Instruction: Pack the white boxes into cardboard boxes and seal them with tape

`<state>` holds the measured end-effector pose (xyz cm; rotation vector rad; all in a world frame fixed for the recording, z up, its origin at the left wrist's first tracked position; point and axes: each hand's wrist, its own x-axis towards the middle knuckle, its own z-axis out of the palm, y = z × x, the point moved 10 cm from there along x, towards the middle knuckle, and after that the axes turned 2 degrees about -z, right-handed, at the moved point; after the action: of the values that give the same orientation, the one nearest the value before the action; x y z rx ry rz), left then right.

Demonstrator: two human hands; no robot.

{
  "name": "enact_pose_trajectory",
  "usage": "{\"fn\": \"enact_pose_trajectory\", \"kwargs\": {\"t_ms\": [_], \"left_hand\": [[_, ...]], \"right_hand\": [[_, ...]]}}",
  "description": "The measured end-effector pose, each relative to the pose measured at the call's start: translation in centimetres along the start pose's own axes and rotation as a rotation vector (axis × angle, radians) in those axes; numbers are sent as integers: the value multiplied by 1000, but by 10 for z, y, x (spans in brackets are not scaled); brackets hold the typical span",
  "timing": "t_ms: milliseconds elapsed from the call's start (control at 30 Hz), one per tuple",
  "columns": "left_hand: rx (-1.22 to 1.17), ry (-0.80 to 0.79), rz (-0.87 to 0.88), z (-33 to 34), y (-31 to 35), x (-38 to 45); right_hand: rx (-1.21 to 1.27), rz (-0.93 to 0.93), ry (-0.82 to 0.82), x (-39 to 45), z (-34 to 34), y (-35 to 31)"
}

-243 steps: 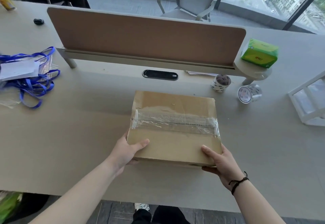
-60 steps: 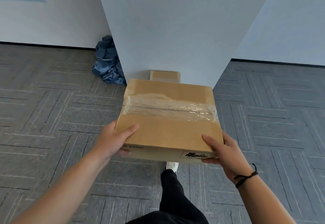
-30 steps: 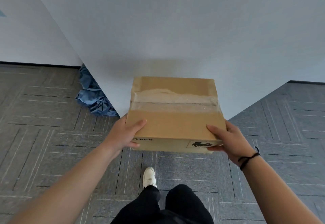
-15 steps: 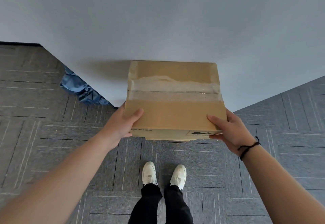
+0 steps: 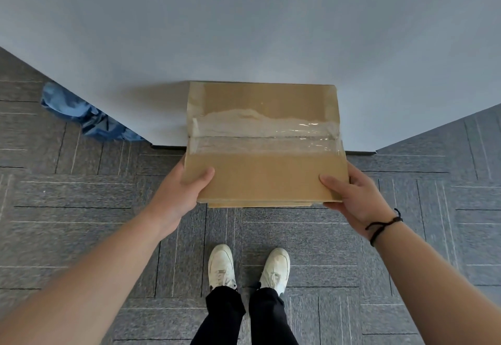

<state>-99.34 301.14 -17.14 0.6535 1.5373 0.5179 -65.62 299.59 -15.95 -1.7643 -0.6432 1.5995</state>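
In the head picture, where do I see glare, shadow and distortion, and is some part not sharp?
Head view: glare glints on the clear tape across the cardboard box; the box throws a soft shadow on the white wall to its left; the wide lens bends the wall's base line and stretches both forearms; the box, the left hand and the right hand look sharp, the forearms near the frame edges softer.

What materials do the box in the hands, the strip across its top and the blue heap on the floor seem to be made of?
The box looks like brown cardboard with a matte, plain surface. The strip seems to be clear plastic tape: it is glossy, wrinkled and shows highlights. The blue heap is probably cloth or thin plastic sheet; its soft crumpled folds leave this open.
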Motion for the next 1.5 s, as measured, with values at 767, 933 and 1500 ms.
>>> {"fn": "enact_pose_trajectory", "kwargs": {"t_ms": [767,933,1500], "left_hand": [[67,54,-45,14,-67,43],[28,47,-57,14,-66,45],[503,149,110,19,-4,-52]], "right_hand": [[-23,22,4,47,-8,84],[-39,24,10,49,-9,80],[-261,63,98,-28,-20,42]]}}
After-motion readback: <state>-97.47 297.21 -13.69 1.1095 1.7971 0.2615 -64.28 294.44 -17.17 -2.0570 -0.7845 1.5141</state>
